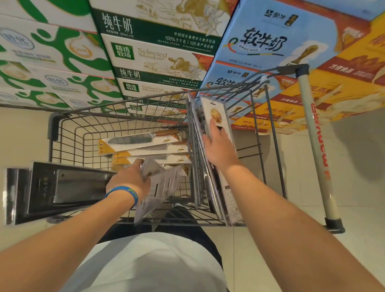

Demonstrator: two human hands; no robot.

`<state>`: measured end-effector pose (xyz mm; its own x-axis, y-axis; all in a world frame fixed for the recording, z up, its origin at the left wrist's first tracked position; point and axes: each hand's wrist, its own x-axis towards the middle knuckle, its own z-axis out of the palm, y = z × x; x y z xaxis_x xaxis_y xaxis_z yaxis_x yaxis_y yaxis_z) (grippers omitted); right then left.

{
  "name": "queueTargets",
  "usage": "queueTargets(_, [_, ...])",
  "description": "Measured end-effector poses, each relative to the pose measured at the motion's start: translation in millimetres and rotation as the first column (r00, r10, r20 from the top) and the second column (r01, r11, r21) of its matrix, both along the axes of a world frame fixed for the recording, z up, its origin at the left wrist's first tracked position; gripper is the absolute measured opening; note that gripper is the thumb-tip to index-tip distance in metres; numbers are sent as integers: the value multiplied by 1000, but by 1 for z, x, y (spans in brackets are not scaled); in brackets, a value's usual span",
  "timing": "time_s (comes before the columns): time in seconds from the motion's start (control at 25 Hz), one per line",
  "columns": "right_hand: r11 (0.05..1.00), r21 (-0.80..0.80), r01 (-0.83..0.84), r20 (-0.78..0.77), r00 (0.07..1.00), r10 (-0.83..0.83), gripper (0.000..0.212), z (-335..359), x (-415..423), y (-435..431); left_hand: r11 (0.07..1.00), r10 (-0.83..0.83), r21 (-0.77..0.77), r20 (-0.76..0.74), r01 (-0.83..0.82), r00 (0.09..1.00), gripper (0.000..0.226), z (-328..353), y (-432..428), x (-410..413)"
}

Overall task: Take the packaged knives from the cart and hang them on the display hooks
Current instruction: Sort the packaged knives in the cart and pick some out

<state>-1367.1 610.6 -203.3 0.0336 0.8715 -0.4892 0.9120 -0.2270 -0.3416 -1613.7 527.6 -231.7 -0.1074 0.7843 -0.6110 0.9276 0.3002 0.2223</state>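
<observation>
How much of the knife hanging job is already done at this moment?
Done: nothing looks hung, and no display hooks are in view. In hand: the left hand grips a grey knife pack over the cart, and the right hand rests on the upright packs at the cart's side. Left: the flat packs lying in the cart, and all the hanging.

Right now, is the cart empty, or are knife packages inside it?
Not empty: packaged knives lie stacked inside the cart.

Grey wire-metal cart [125, 128]; glossy clear plastic knife packs [160, 184]; printed cardboard milk cartons [158, 31]; smooth pale floor tiles [353, 182]
</observation>
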Motion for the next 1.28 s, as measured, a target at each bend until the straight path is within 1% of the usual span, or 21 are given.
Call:
queueTargets(0.12, [999,10,45,55,997,-45,82,-1,12,-3,1000,2,-3,-7,-2,1000,52,-1,-1,0])
queueTargets(0.16, [998,34,51,47,997,-52,89,1,11,-2,1000,0,-2,-8,0,1000,52,-1,-1,0])
queueTargets(0.28, [980,125,156,-46,987,-151,100,8,6,-1,1000,-5,11,-19,6,1000,49,-2,0,0])
queueTargets(0.32, [977,162,138,-50,990,-131,102,10,2,-3,1000,-5,15,-18,5,1000,48,-2,0,0])
queueTargets(0.4, [974,224,23,-41,999,-15,104,12,-4,-15,1000,-2,18,-3,2,1000,47,-3,-1,1])
queueTargets(0.44, [972,230,-41,-25,999,48,99,13,-6,-19,1000,4,19,3,-4,1000,46,-3,-1,1])
queueTargets(0.48, [968,232,-92,-11,995,98,87,13,-9,-22,1000,9,20,4,-9,1000,46,-3,-1,1])
queueTargets(0.56, [955,258,-147,47,989,139,51,13,-9,-20,1000,8,15,0,-8,1000,47,0,0,1])
queueTargets(0.6, [948,265,-177,87,983,160,41,13,-8,-20,1000,5,5,0,-5,1000,49,2,1,2])
queueTargets(0.64, [942,258,-213,134,974,184,39,13,-9,-20,1000,3,-8,4,-3,1000,50,4,1,2])
queueTargets(0.72, [950,222,-221,201,963,177,49,13,-16,-21,1000,14,-20,24,-14,1000,50,8,2,2])
queueTargets(0.76, [959,217,-183,215,967,136,55,13,-21,-21,999,25,-20,32,-24,999,50,10,2,2])
queueTargets(0.84, [981,190,-44,210,978,4,70,12,-28,-18,999,38,-30,35,-37,999,50,11,1,0])
queueTargets(0.92, [987,26,156,217,963,-158,93,11,-26,-7,998,38,-46,28,-36,999,52,11,2,-2])
queueTargets(0.96, [966,-75,246,207,952,-226,101,10,-25,-1,998,42,-51,29,-41,999,53,10,2,-3])
queueTargets(1.0, [939,-158,305,186,943,-275,101,9,-24,2,997,51,-53,32,-49,998,53,10,2,-4])
queueTargets(1.04, [924,-202,325,162,941,-296,95,7,-23,4,997,58,-51,35,-57,998,54,9,2,-5])
queueTargets(1.08, [932,-196,304,145,949,-279,84,5,-23,4,997,66,-49,38,-64,997,54,9,2,-5])
queueTargets(1.2, [975,-71,210,137,970,-199,47,10,-16,7,995,86,-49,48,-84,995,52,11,2,-6])
queueTargets(1.24, [975,-74,211,135,971,-199,44,15,-11,10,995,90,-48,50,-88,995,52,11,2,-6])
queueTargets(1.28, [968,-91,233,126,967,-221,46,23,-4,12,995,91,-47,51,-88,995,52,12,2,-7])
